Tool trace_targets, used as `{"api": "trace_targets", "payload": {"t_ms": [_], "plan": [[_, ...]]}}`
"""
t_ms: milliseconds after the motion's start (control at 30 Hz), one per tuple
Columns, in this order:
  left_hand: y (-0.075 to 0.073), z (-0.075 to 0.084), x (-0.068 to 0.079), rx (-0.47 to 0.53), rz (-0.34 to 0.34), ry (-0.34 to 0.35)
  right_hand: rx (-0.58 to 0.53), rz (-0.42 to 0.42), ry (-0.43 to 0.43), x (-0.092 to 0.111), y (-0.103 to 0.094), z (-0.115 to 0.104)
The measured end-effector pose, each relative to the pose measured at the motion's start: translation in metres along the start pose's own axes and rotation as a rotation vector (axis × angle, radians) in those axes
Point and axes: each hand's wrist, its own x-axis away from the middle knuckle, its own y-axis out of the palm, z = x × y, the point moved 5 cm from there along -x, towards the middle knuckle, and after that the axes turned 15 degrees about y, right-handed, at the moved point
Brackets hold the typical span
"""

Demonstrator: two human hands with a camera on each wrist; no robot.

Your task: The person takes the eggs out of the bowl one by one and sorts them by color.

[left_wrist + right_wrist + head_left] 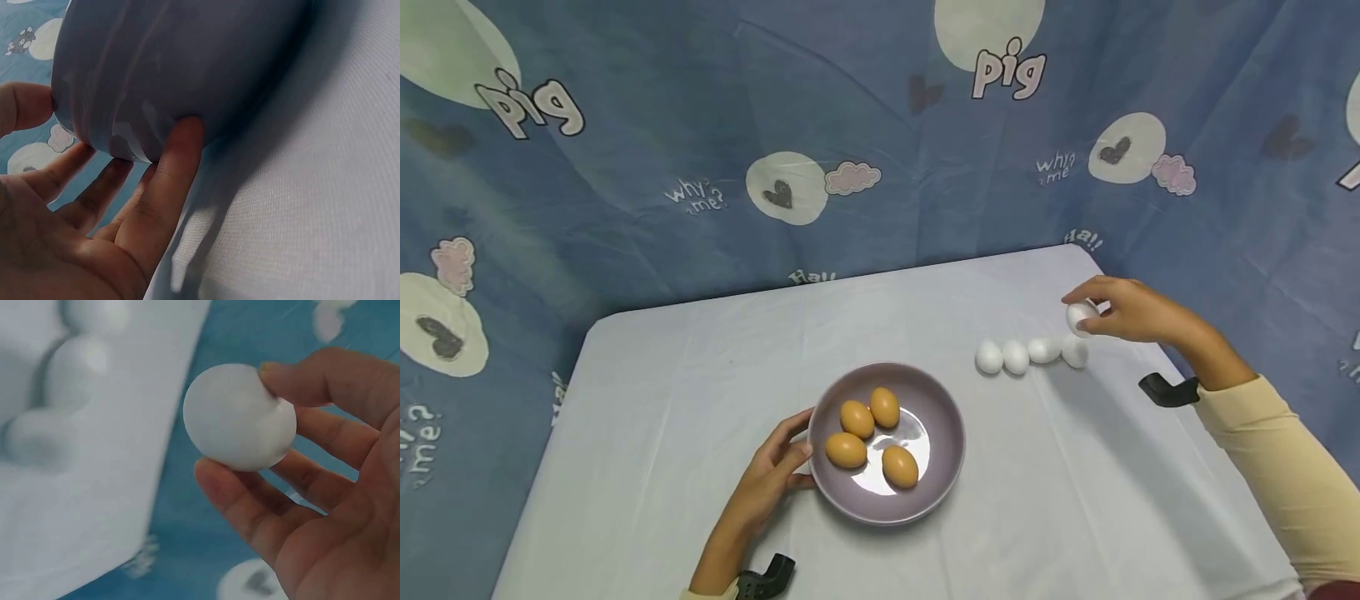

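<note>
In the head view my left hand (769,473) holds the near-left side of a mauve bowl (951,467), thumb at the rim and fingers spread along the outer wall. Several brown eggs (899,467) lie inside that bowl. My right hand (1127,310) pinches a white egg (1081,317) between thumb and fingertips, raised above the right end of a row of white eggs (1016,357). The right wrist view shows this held egg (234,419) off the table. In the left wrist view the fingers (150,212) touch the bowl's outer wall (187,56).
A white cloth covers the table (685,417). Behind it hangs a blue printed curtain (880,100), which also runs along both sides. Dark wrist mounts (1167,389) sit on both wrists. The row of white eggs is right of the bowl.
</note>
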Motion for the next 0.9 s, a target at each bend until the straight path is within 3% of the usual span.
{"api": "trace_targets", "payload": {"t_ms": [200,367,600,900], "plan": [[-0.001,0.001,0.003,-0.025,0.039,-0.004,0.013,-0.056,0.149,-0.018,0.019,0.056],[-0.002,0.001,0.006,-0.036,0.084,-0.011,-0.046,-0.125,0.261,-0.03,0.04,0.085],[-0.002,0.001,0.006,-0.045,0.11,0.003,-0.058,-0.138,0.29,-0.036,0.056,0.101],[0.0,-0.002,0.001,-0.038,0.083,0.005,-0.074,-0.153,0.313,-0.027,0.069,0.114]]}}
